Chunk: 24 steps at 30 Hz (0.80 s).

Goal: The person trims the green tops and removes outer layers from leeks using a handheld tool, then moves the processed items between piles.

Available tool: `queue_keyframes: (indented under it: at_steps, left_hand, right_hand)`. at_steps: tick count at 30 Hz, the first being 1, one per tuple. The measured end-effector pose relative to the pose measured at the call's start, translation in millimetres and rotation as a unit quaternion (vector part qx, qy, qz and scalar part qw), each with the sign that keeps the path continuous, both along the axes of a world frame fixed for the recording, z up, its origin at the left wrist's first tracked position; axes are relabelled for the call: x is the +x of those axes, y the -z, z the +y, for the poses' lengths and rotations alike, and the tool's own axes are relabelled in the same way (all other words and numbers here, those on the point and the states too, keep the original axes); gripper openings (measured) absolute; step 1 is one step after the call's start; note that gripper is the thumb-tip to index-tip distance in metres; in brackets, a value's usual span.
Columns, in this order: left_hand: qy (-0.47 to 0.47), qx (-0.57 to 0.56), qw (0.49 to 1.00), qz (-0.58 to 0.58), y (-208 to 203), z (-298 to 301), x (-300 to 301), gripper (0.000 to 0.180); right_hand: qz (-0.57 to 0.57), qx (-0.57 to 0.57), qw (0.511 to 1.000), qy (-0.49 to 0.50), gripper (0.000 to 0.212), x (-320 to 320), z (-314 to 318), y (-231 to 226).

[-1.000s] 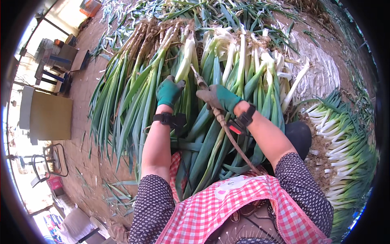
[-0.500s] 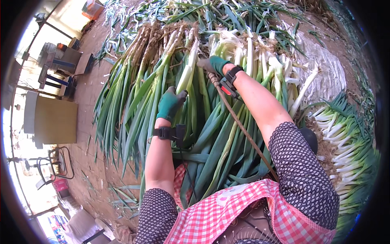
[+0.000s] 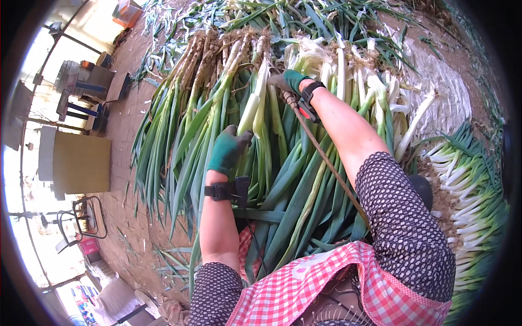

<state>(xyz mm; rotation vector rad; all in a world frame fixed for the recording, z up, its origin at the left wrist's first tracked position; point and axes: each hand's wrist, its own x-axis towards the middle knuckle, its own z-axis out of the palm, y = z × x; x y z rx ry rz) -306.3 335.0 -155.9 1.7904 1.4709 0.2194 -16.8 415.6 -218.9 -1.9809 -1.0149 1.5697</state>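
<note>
Both my hands wear green work gloves with dark grey fingers. My left hand (image 3: 231, 149) is closed around a leek (image 3: 249, 113), near where its pale shank turns green. A pale outer layer stands apart from the white shank just above this hand. My right hand (image 3: 288, 81) is higher up, with curled fingers at the upper white part of the same leek; its fingertips are partly hidden. Below the right wrist, a long thin brown rod (image 3: 326, 160) slants down toward my apron. Untrimmed leeks (image 3: 187, 103) with soil and roots lie to the left.
Peeled-looking white leeks (image 3: 375, 89) lie right of my right hand. More leeks (image 3: 462, 201) are lined up at the far right. Leaf scraps (image 3: 321, 16) cover the ground at the back, beside white plastic sheeting (image 3: 443, 98). A yellowish box (image 3: 81, 165) and a chair frame (image 3: 89, 217) stand left.
My left hand has moved slightly down along the leek, and the pale layer above it stands lower and farther from the shank. My right hand stays near the upper end.
</note>
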Motion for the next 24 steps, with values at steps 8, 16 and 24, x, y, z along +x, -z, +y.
queue_keyframes:
  at_steps: [8,16,24]
  left_hand:
    - [-0.101,-0.184,0.946,-0.246,4.8,17.3,-43.2,0.039]
    - [-0.121,-0.222,0.928,-0.272,0.3,7.7,-34.2,0.053]
    - [-0.054,-0.231,0.939,-0.248,-58.4,-41.3,29.8,0.050]
  right_hand:
    - [0.170,-0.069,0.983,-0.031,0.061,-25.4,-66.3,-25.9]
    - [0.141,0.084,0.985,-0.054,0.055,-11.2,-159.4,-62.2]
    - [0.090,0.141,0.986,0.001,0.055,14.2,-169.4,-48.6]
